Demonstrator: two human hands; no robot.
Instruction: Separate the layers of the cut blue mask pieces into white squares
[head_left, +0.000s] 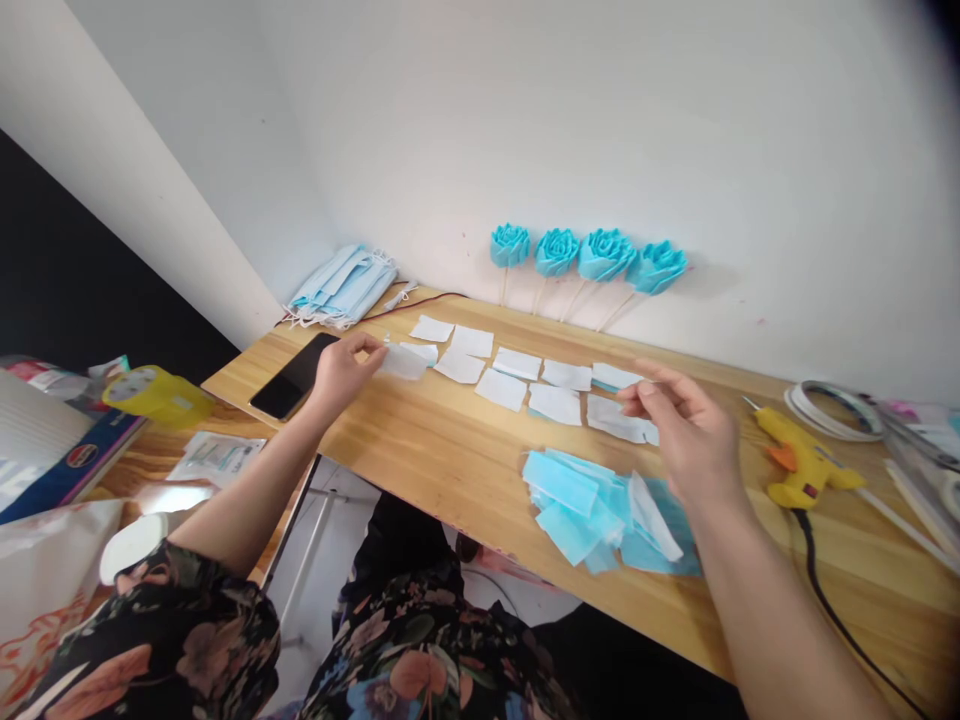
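Observation:
My left hand (351, 368) pinches a thin white fabric piece (403, 362) by its left edge, slightly blurred, over the left end of two rows of similar cut pieces. Those white rectangles (553, 404) lie flat on the wooden table, some with blue showing at an edge. Over the right end of the rows is my right hand (694, 425), its thumb and fingers drawn together; whether anything is between them cannot be seen. Below it lies a loose pile of blue cut pieces (574, 500), with a white-sided one among them.
Several blue fabric roses (606, 255) on sticks lean against the wall. A stack of face masks (343, 285) and a phone (294, 375) are at left. On the right are a yellow glue gun (802, 460) with a cord and a white tape roll (832, 410).

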